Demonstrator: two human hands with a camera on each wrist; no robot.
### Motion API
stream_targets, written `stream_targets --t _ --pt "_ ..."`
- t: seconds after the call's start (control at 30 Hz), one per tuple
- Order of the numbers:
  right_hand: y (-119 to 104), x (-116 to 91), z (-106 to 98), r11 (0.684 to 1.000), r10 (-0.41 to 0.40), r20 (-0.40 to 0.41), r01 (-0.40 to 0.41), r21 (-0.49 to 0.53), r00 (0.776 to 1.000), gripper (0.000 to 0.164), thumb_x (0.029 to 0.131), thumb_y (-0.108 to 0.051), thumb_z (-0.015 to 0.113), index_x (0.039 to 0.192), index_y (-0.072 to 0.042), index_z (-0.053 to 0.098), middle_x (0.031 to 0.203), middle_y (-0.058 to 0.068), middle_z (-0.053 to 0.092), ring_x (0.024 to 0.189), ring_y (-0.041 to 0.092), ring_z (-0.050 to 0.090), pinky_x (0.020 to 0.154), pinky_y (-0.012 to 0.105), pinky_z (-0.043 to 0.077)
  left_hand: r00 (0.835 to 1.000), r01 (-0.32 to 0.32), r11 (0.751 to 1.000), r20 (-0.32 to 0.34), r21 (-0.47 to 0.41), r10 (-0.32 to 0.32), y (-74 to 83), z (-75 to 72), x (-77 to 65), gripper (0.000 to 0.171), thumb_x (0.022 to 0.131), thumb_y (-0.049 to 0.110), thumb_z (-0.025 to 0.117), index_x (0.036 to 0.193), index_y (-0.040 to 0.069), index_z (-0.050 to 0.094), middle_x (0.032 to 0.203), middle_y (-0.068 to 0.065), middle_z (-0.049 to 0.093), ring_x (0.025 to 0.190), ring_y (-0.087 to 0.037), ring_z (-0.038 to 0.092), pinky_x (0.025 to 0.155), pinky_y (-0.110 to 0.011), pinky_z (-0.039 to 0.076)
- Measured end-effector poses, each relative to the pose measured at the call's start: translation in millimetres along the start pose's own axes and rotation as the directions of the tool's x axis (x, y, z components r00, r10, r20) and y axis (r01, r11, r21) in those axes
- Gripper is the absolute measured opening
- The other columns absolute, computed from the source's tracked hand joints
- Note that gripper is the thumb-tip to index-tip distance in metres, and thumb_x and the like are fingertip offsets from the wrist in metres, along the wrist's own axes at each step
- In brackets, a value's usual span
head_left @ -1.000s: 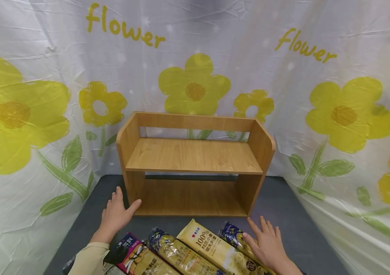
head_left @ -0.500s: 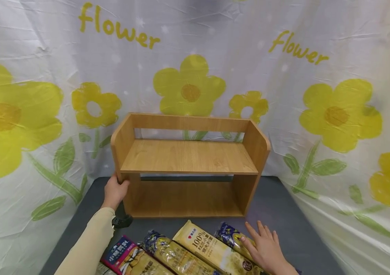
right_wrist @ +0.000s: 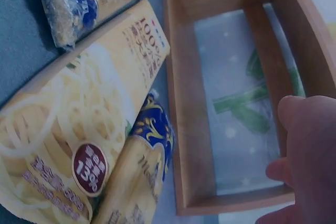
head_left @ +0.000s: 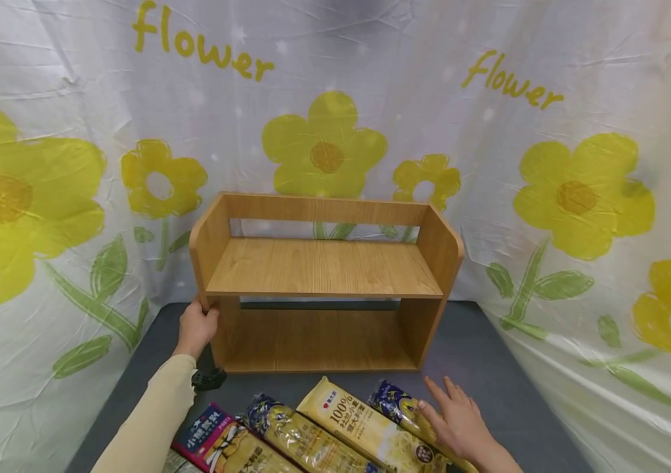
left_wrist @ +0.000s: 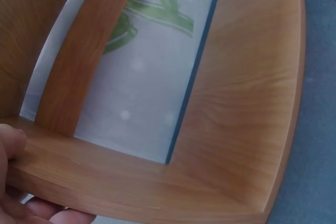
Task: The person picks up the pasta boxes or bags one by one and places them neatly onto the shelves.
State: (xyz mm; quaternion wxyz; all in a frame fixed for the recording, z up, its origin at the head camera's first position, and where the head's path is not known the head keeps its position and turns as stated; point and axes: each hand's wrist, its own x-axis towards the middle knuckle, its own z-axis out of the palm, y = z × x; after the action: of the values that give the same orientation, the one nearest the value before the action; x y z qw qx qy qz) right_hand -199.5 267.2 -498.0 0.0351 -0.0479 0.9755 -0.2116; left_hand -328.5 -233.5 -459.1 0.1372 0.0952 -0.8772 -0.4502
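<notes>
A two-tier wooden shelf point(head_left: 324, 266) stands upright at the back of the table. My left hand point(head_left: 196, 328) grips the front edge of its left side panel; in the left wrist view the thumb lies on the inner face and fingers point(left_wrist: 68, 216) curl round outside. My right hand point(head_left: 459, 420), fingers spread and holding nothing, is over the right end of the pasta packs; contact cannot be made out. Those lie slanted in a row: a pink-and-blue pack point(head_left: 235, 443), a blue-and-gold pack point(head_left: 306, 437), a cream pack point(head_left: 365, 424) and another blue-topped pack point(head_left: 399, 402).
The dark grey table point(head_left: 483, 355) extends on both sides of the shelf. A white curtain point(head_left: 223, 112) with yellow flowers encloses the back and sides. A black device point(head_left: 208, 380) is strapped at my left wrist.
My left hand has moved forward from beside the shelf and taken hold of its left panel. My right hand has stayed nearly in place. The head view has shifted slightly.
</notes>
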Motion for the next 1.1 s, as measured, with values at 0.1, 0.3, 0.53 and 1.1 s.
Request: stream_targets --t 0.1,0.3,0.53,1.1 --pt "8.1 4.0 -3.5 0.999 -0.009 0.013 0.008 0.046 1.000 0.060 0.105 -0.048 0.050 0.149 -0.008 0.051 0.150 0.043 0.039 0.132 0.064 0.043 0.100 0.075 0.038 1.000 -0.010 1.000 0.000 0.004 0.010 -1.3 0.4 0.0 0.046 0.105 0.018 0.044 0.143 -0.006 0.044 0.138 -0.037 0.055 0.125 -0.052 0.056 0.101 -0.061 0.046" --pt "33.8 11.4 -6.1 0.989 -0.009 0.050 0.001 0.148 0.999 0.057 0.105 -0.040 0.053 0.151 -0.006 0.048 0.150 0.042 0.039 0.136 0.063 0.039 0.099 0.073 0.040 1.000 -0.010 1.000 0.002 0.015 0.010 -3.7 0.6 -0.3 0.046 0.105 0.018 0.044 0.144 -0.006 0.044 0.138 -0.037 0.055 0.125 -0.052 0.056 0.101 -0.061 0.046" --pt "99.9 28.3 13.3 0.976 -0.079 0.243 0.026 0.216 0.967 0.051 0.097 -0.022 0.066 0.144 -0.007 0.057 0.146 0.025 0.055 0.133 0.052 0.049 0.098 0.063 0.047 1.000 0.003 1.000 0.022 -0.006 -0.003 -3.8 1.9 1.7 0.049 0.106 0.019 0.042 0.149 -0.004 0.040 0.145 -0.035 0.051 0.131 -0.051 0.053 0.106 -0.062 0.044" --pt "222.1 65.6 84.8 0.897 -0.260 0.498 0.016 0.441 0.827 0.083 0.062 0.012 0.069 0.133 -0.031 0.068 0.142 0.004 0.062 0.115 0.010 0.055 0.069 0.030 0.048 1.000 -0.017 1.000 -0.004 -0.003 0.017 -6.0 3.8 -0.3 0.048 0.106 0.020 0.040 0.148 -0.003 0.041 0.141 -0.035 0.054 0.127 -0.051 0.056 0.102 -0.062 0.046"
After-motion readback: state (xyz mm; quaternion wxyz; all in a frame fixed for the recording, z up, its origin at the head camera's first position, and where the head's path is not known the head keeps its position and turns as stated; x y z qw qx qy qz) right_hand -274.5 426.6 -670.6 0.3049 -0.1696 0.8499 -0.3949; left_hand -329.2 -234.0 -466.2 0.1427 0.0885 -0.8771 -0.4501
